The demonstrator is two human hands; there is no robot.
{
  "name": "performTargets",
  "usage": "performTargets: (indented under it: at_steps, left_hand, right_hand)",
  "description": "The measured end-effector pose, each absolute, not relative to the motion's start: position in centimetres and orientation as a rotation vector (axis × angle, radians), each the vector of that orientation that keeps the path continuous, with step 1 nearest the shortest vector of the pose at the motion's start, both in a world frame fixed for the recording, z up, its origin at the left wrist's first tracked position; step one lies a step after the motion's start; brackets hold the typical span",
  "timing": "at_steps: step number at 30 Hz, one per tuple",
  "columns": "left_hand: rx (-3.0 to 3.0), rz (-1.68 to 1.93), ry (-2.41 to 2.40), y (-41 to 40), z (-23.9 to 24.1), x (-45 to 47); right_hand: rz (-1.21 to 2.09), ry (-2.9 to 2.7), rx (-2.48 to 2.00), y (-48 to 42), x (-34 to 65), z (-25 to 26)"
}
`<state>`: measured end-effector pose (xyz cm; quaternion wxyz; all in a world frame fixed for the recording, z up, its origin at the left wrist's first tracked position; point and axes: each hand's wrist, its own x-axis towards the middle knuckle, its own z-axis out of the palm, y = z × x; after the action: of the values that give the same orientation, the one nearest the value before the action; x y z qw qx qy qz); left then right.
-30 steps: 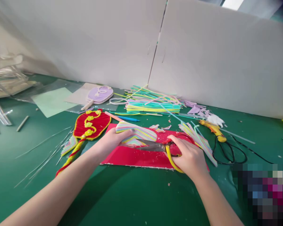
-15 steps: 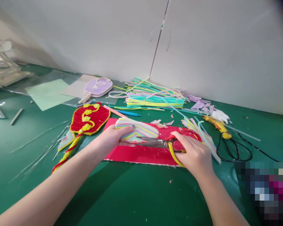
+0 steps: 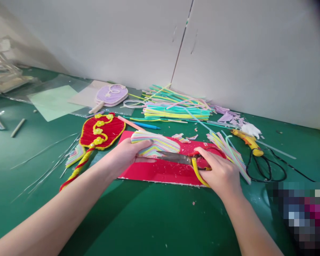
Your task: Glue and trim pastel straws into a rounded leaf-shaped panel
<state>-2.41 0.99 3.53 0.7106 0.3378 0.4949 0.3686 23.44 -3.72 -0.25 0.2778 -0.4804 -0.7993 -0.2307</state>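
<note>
My left hand (image 3: 132, 151) grips a flat striped piece (image 3: 162, 142) of pastel pipe cleaners by its left end, thumb on top. My right hand (image 3: 220, 170) is wrapped round the red and yellow handles of a pair of scissors (image 3: 176, 157). Their dark blades point left and lie along the near edge of the striped piece; I cannot tell whether the blades are cutting into it. Beneath both hands lies a red board (image 3: 154, 172) sprinkled with small scraps. Trimmed pastel bits (image 3: 185, 138) rest near its back edge.
A red and yellow pipe-cleaner fan (image 3: 102, 131) lies at left, a lilac fan (image 3: 112, 95) behind it. Bundled pipe cleaners (image 3: 176, 110) sit at the back by the wall. On the right are loose striped strips (image 3: 229, 151) and a yellow glue gun (image 3: 248, 142) with a coiled black cord.
The scissor blades look more closed and sit slightly farther right along the striped piece's near edge. Both hands keep their holds. The view has shifted a little.
</note>
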Motion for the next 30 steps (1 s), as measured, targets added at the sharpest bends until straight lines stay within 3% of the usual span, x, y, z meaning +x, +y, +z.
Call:
performTargets:
  at_steps: [30]
  left_hand:
    - [0.729,0.901,1.033,0.79,3.47,-2.38]
  right_hand:
    - [-0.686,-2.087,-1.293,-3.81,23.96,-0.05]
